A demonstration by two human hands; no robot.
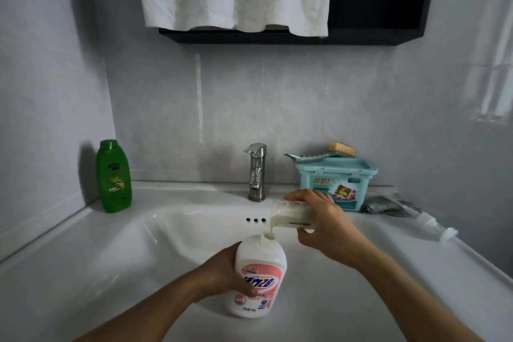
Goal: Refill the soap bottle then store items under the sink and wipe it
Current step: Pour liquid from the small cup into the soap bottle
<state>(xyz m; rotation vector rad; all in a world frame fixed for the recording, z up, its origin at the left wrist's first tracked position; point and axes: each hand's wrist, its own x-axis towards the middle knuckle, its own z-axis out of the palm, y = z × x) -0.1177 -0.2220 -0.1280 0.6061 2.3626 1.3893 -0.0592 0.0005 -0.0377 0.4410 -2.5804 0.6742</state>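
Soap bottle [259,272], white with a pink label, stands nearly upright at the front of the sink [83,244] basin with its neck uncapped. The left hand [230,272] is wrapped round its body, thumb across the label. The right hand [324,225] grips a clear container [291,215] tipped on its side, mouth just above the bottle's neck. A thin creamy stream [270,229] joins the 2 openings. Whether the bottle's base rests on the surface or is carried by the hand, I cannot tell.

My judgement is that the pour is under way and the risks lie in the narrow neck. If the right hand tips further, thick soap could surge out faster than the opening takes it and run down the label. If either hand drifts sideways, the stream would miss and fall into the basin. Soap on the label would make the left hand's grip slippery. The fill level is hidden by the white wall, so overflow could come without warning.

A pump head [427,223] lies on the surface to the right, near a grey cloth [385,205] and a teal box [337,183]. A green bottle [113,178] stands at the far left, well apart.
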